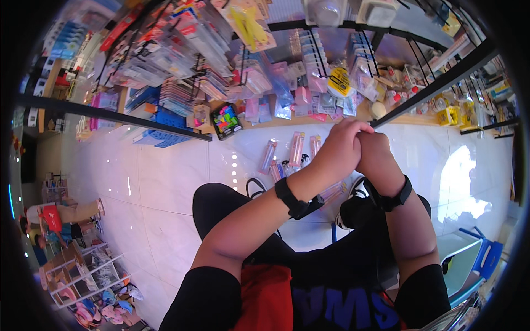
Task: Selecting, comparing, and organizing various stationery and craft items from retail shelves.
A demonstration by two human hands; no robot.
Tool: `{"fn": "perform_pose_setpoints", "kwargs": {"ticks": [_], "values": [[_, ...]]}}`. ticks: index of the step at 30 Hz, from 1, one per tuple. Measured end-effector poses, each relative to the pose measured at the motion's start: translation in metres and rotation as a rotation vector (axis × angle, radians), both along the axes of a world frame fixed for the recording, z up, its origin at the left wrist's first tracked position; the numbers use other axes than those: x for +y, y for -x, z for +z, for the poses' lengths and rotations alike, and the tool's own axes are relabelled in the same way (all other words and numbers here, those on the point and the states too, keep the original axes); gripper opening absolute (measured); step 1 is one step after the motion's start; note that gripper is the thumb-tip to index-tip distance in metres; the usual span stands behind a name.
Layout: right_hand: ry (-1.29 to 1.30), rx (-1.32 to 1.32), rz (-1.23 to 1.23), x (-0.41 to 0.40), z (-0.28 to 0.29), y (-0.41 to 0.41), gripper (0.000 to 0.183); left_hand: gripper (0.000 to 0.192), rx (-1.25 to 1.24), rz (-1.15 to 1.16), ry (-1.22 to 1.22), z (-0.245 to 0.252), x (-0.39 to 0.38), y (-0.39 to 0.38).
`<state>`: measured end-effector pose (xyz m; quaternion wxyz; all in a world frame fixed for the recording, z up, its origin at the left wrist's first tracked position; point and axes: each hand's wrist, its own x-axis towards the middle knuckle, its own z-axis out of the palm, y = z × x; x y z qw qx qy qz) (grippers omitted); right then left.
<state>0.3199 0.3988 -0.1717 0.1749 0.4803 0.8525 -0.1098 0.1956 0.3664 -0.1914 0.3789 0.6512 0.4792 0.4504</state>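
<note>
My left hand (344,142) and my right hand (374,155) are together in front of the lower shelf, the left fingers bent over the right hand. The right fingers are curled and turned away, so anything inside them is hidden. Both wrists wear black bands. On the tiled floor below lie several slim clear packs, one pink pack (297,149) beside a purplish pack (268,156). More pink packs (333,191) show under my forearms, near my shoes. A small black box of bright-coloured pieces (226,120) stands at the shelf's front edge.
Black metal bars (439,85) cross in front of the shelf, with packaged goods (182,45) on hooks above. A blue plastic basket (165,134) sits left. Behind me at right are a pale bin (463,252) and a blue chair (492,257). People (51,217) and a white rack (85,275) appear far left.
</note>
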Motion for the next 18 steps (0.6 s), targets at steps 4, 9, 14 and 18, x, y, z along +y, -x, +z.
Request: {"fn": "perform_pose_setpoints", "kwargs": {"ticks": [4,9,14,18], "values": [[-0.097,-0.058,0.069,0.008,-0.036,-0.021,0.024,0.061,0.018,-0.111,0.003,0.021,-0.021,-0.007],[-0.124,-0.178,0.043,-0.015,0.014,0.013,0.029,0.085,0.208,-0.186,0.05,0.042,-0.041,0.015],[-0.119,-0.214,0.06,-0.016,0.006,0.023,0.037,0.098,0.217,-0.16,0.069,0.046,-0.05,0.019],[-0.155,-0.251,0.039,-0.019,0.002,0.024,0.046,0.093,0.289,-0.224,0.046,0.045,-0.043,0.027]]}}
